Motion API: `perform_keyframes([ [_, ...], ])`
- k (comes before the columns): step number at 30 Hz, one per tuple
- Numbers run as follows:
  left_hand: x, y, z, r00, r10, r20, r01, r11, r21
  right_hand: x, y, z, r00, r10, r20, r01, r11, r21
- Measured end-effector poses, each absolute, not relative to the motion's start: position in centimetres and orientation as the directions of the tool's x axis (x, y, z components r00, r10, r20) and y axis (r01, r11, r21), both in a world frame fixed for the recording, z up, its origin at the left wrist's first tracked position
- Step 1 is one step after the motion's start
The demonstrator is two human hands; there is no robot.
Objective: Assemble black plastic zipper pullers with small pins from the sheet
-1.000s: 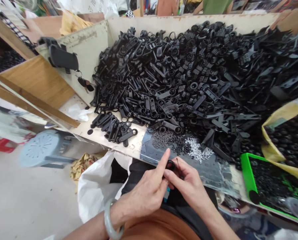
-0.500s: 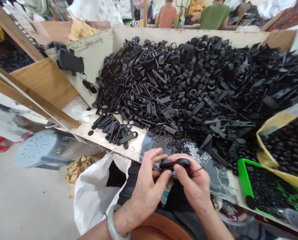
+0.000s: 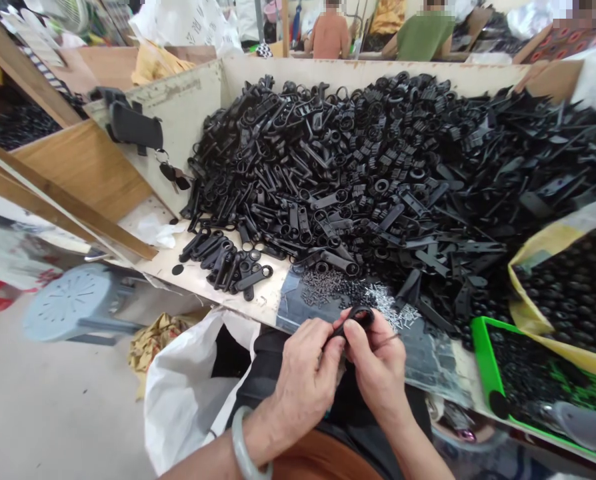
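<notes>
Between both hands, above my lap, is a black plastic part with a ring-shaped end (image 3: pixel 362 316). My left hand (image 3: pixel 305 367) is closed on its lower end, fingers curled round it. My right hand (image 3: pixel 381 360) pinches the ring end between thumb and fingers; a thin dark rod (image 3: pixel 389 340) sticks out from the right fingers, and what it belongs to is hidden. Just beyond the hands lie small dark pieces (image 3: pixel 323 285) and silver pins (image 3: pixel 385 303) on a grey sheet (image 3: pixel 298 310). A small group of black ring-ended parts (image 3: pixel 228 263) lies to the left on the board.
A large heap of black plastic parts (image 3: pixel 328 173) fills the bin behind. At right are a green tray (image 3: pixel 488 360) of small pieces and a yellow-edged sack (image 3: pixel 523 293) of black balls. A white sack (image 3: pixel 173 393) hangs at left, near a blue stool (image 3: pixel 73 300). Co-workers (image 3: pixel 425 33) sit beyond.
The black part has turned from lying level to tilted, its ring end now up. My left fingers have curled in round it, and both hands have come closer together.
</notes>
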State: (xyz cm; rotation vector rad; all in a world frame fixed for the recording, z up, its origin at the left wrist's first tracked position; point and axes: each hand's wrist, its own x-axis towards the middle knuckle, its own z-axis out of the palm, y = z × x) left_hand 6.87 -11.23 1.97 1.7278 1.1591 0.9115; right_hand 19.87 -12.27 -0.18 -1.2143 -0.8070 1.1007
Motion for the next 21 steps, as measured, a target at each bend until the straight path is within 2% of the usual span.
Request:
perform_keyframes([
  [4, 6.6, -10.9, 1.5, 0.311, 0.950, 0.018, 0.300, -0.116, 0.947, 20.0, -12.1, -1.0, 0.227, 0.958, -0.175, -0.284, -0.107, -0.953],
  [7, 6.2, -10.5, 1.1, 0.340, 0.938, -0.066, 0.294, -0.040, 0.955, 20.2, -12.5, -1.3, 0.171, 0.959, -0.225, -0.278, -0.173, -0.945],
  [10, 5.5, -10.5, 0.7, 0.373, 0.921, -0.113, 0.237, 0.023, 0.971, 20.5, -12.9, -1.2, 0.159, 0.975, -0.155, -0.201, -0.122, -0.972],
  [17, 4.7, -10.8, 1.2, 0.361, 0.926, -0.107, 0.035, 0.101, 0.994, 20.7, -12.6, 0.0, 0.050, 0.999, -0.018, 0.018, -0.018, -1.000],
  [21, 4.8, -10.0, 1.7, 0.541, 0.831, -0.130, -0.011, 0.161, 0.987, 20.6, -12.7, -0.2, -0.023, 0.995, 0.097, 0.152, 0.099, -0.983],
])
